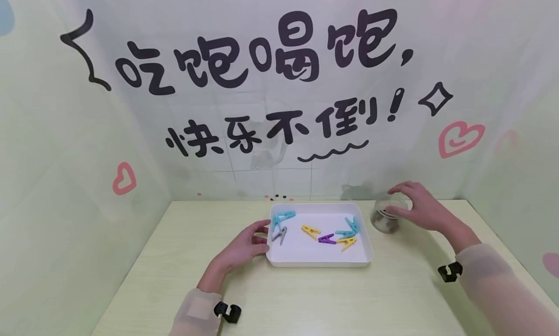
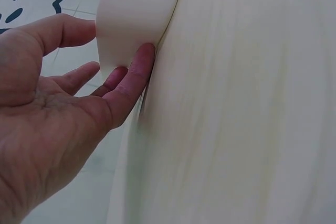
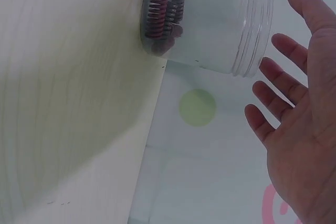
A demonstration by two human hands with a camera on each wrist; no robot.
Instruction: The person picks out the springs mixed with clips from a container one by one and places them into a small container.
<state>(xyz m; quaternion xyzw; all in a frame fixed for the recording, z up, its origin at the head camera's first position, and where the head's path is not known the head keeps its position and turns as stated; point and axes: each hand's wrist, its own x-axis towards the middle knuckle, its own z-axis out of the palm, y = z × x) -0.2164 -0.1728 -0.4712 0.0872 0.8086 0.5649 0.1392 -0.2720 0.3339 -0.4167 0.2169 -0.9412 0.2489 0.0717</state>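
A white tray [image 1: 320,264] holds several small plastic clothes pegs in teal, grey, yellow and purple, such as a purple peg [image 1: 326,239]. At its left end my left hand [image 1: 246,246] touches the outer wall with spread, slightly bent fingers. The left wrist view shows the fingertips [image 2: 144,59] against the tray's rounded corner [image 2: 126,14]. Beside the tray's right end stands a clear, lidless jar [image 1: 384,222]; dark coil springs [image 3: 156,17] lie at its bottom. My right hand [image 1: 417,207] is by the jar's mouth, fingers spread and holding nothing.
The pale wooden table [image 1: 305,302] runs back to a printed curtain [image 1: 279,98] with black writing and pink hearts. Similar curtains close in both sides. A black wrist mount sits at each cuff.
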